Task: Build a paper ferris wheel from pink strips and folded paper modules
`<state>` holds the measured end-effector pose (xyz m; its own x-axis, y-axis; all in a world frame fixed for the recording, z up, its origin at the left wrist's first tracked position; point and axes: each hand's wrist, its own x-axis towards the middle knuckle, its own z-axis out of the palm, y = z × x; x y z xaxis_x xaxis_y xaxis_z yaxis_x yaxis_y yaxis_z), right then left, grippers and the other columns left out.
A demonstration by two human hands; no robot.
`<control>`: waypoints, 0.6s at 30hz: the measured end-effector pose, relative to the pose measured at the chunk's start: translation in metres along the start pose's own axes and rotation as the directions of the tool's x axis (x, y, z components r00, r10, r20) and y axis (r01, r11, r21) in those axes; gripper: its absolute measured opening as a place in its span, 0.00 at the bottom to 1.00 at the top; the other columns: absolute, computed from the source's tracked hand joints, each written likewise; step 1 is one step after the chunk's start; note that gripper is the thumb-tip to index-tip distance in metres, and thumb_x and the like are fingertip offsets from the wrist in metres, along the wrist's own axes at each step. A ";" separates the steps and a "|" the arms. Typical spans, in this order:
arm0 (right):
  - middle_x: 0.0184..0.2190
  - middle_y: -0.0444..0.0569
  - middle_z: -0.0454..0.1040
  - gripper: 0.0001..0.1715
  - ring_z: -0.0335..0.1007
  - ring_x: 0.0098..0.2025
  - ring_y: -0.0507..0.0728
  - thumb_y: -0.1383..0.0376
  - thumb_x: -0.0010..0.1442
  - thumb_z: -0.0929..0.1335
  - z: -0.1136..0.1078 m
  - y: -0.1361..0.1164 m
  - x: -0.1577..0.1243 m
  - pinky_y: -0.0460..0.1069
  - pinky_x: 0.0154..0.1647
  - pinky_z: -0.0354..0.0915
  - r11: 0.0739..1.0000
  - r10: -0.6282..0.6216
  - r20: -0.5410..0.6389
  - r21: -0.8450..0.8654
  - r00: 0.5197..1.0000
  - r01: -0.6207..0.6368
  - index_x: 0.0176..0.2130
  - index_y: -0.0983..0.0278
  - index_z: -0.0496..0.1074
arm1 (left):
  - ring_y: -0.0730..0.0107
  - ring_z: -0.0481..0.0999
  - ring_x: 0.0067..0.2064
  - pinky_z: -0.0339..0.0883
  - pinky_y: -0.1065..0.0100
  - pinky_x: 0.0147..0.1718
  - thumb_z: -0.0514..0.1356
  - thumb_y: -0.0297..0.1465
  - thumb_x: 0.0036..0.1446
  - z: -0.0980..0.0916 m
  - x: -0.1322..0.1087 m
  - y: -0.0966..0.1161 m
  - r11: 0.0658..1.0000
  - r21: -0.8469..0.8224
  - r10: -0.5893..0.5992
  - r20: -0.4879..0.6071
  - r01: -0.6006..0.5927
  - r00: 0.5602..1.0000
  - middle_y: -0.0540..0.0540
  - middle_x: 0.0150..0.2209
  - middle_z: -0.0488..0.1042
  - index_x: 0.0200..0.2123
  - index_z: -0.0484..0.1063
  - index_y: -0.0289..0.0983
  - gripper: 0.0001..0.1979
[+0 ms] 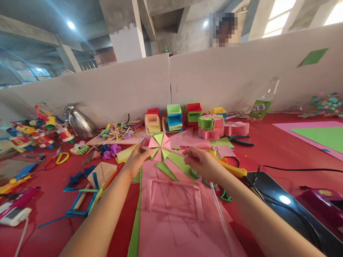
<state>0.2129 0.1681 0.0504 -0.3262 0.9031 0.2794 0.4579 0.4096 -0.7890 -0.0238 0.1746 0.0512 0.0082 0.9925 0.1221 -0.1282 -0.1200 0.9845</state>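
My left hand (pixel 137 159) is closed on the left edge of a folded paper wheel (pixel 160 142), whose wedges alternate pink and light green. To its right, my right hand (pixel 199 160) is pinched, and a thin pink paper strip (pixel 179 153) runs from its fingertips toward the wheel. Below both hands, a rectangular frame of rolled pink paper (pixel 174 215) lies on large pink sheets (pixel 171 246). Green and pink paper pieces (pixel 167 170) are scattered just under the wheel.
Behind stand stacked coloured paper boxes (pixel 174 117) and a pink-green paper box ring (pixel 211 127). A yellow glue gun (pixel 230 167) lies by my right forearm, near a dark glossy panel (pixel 281 200). Left are scissors (pixel 62 157) and a metal jug (pixel 79 121); a glass bottle (pixel 264 103) stands right.
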 end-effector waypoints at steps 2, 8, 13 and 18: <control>0.24 0.42 0.70 0.13 0.63 0.24 0.50 0.59 0.56 0.62 0.002 -0.004 -0.003 0.45 0.24 0.57 0.994 -0.021 0.017 -0.111 1.000 0.023 0.41 0.61 0.68 | 0.71 0.72 0.34 0.66 0.72 0.32 0.66 0.33 0.42 0.000 0.001 -0.001 0.999 -0.039 0.003 0.003 -0.003 1.000 0.49 0.37 0.74 0.44 0.68 0.39 0.23; 0.23 0.43 0.72 0.14 0.63 0.21 0.50 0.62 0.58 0.60 0.009 -0.014 -0.005 0.45 0.23 0.58 0.952 -0.044 0.059 -0.301 0.997 0.060 0.42 0.62 0.68 | 0.73 0.72 0.33 0.66 0.72 0.32 0.65 0.33 0.44 0.004 -0.001 -0.007 0.995 -0.099 -0.005 0.067 0.011 0.998 0.50 0.37 0.74 0.42 0.69 0.40 0.20; 0.26 0.43 0.72 0.27 0.64 0.20 0.50 0.62 0.58 0.62 0.011 -0.015 -0.007 0.45 0.20 0.59 0.991 -0.013 0.099 -0.128 0.995 0.026 0.56 0.61 0.58 | 0.72 0.73 0.34 0.67 0.71 0.33 0.63 0.31 0.46 0.010 -0.004 -0.011 0.995 -0.097 -0.015 0.162 0.031 0.987 0.49 0.36 0.74 0.42 0.69 0.38 0.17; 0.32 0.44 0.74 0.29 0.64 0.17 0.47 0.60 0.58 0.63 0.001 -0.016 -0.006 0.44 0.17 0.60 0.871 0.008 0.069 0.490 0.998 -0.041 0.58 0.57 0.57 | 0.73 0.72 0.33 0.69 0.69 0.32 0.63 0.33 0.44 0.012 -0.005 -0.010 0.978 -0.176 -0.104 0.069 0.114 0.992 0.49 0.36 0.73 0.41 0.69 0.38 0.17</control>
<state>0.2064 0.1563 0.0604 -0.3784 0.8953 0.2349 0.0072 0.2566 -0.9665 -0.0107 0.1709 0.0422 0.0896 0.9956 0.0278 -0.2988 0.0002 0.9543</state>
